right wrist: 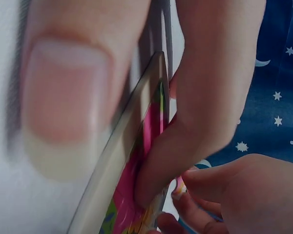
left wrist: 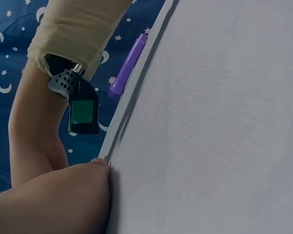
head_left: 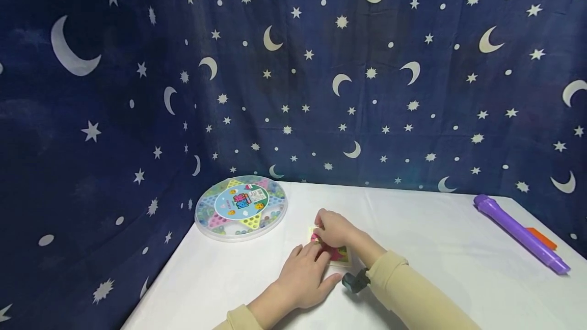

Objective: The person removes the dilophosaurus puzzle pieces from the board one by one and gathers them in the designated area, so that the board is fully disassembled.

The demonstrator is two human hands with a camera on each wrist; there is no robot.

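A small picture board (head_left: pixel 341 259) with a pale rim and a pink, green and yellow picture lies flat on the white table. My left hand (head_left: pixel 304 276) rests over its near left part, fingers stretched forward and pressing on it. The left thumb (right wrist: pixel 68 107) looms large in the right wrist view, beside the board's rim. Above the far side, my right hand (head_left: pixel 336 228) curls its fingers and pinches a small pink piece (right wrist: pixel 179 186), mostly hidden by the fingertips. Both hands cover much of the picture.
A round, clear Chinese checkers box (head_left: pixel 240 209) with marbles lies at the back left. On the right are a purple tube (head_left: pixel 520 233) and an orange object (head_left: pixel 542 238). A dark wrist camera (head_left: pixel 355 281) hangs under the right wrist. A starry curtain (head_left: pixel 312 65) stands behind the table.
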